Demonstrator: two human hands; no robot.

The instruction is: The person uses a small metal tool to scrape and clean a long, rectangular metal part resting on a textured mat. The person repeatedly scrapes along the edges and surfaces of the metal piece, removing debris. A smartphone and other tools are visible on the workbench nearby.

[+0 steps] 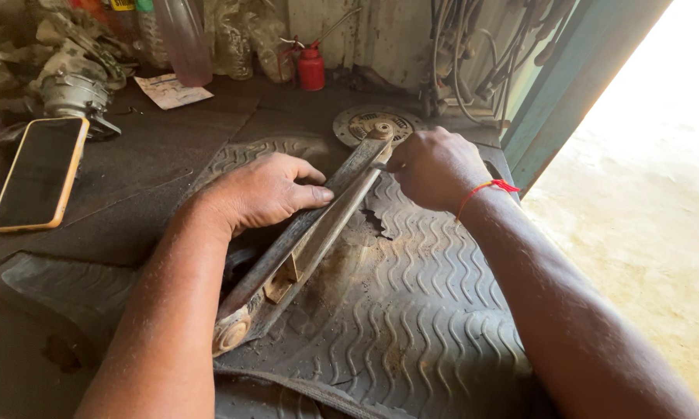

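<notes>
Desk (171, 147) of dark, dusty sheet, spread with a worn rubber mat (411, 310) ribbed in wavy lines and torn near its middle. Green door frame (567, 93) at right, sunlit bare ground beyond. Tangle of cables (473, 54) hanging on the back wall.

Red oil can (311, 68) with thin spout at the desk's far edge, beside a dull pinkish plastic bottle (185, 35). White paper slip (171, 91) lying flat nearby. Phone (40, 172) in orange case, face up, dark screen, at far left. Round metal disc (369, 124) with toothed rim at the mat's far end.

Long rusty metal bar (303, 240), channel-shaped, laid diagonally across the mat, round bush at each end. Left hand (264, 190) pressed flat over its middle, fingers wrapped onto the edge, thumb along the side. Right hand (435, 167), red thread on the wrist, closed in a pinching grip on a small tool tip at the bar's far end; tool itself too hidden to tell.
</notes>
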